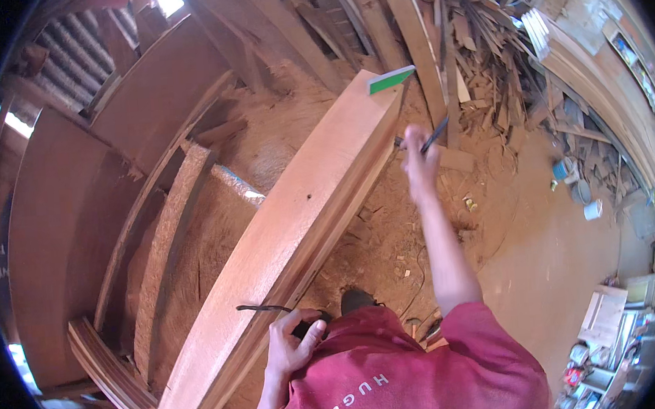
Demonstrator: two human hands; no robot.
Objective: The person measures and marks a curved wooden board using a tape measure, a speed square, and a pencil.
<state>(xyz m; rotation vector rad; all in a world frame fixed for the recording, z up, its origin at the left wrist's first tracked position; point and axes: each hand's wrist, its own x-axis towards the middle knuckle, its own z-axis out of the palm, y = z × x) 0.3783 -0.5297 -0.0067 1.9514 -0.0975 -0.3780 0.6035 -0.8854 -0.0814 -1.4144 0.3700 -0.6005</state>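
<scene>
A long, reddish-brown stack of planks (306, 197) runs diagonally from lower left to upper centre, its wide top face showing a small dark hole. A thin black bar (262, 308) lies across its near part, and my left hand (297, 339) is closed on the dark clamp-like piece at that bar's right end, by the planks' edge. My right hand (420, 164) reaches forward beside the far part of the stack, closed around a dark rod-like tool (436, 132); motion blur hides its exact kind. At the far end lies a flat green piece with a pale edge (392, 80).
Sawdust and wood chips cover the floor (371, 228). Large boards (122, 196) lean on the left, with a rough-edged slab (168, 254) before them. Scrap wood (484, 57) is piled at far right. Buckets (593, 209) and cluttered shelves (601, 368) stand along the right.
</scene>
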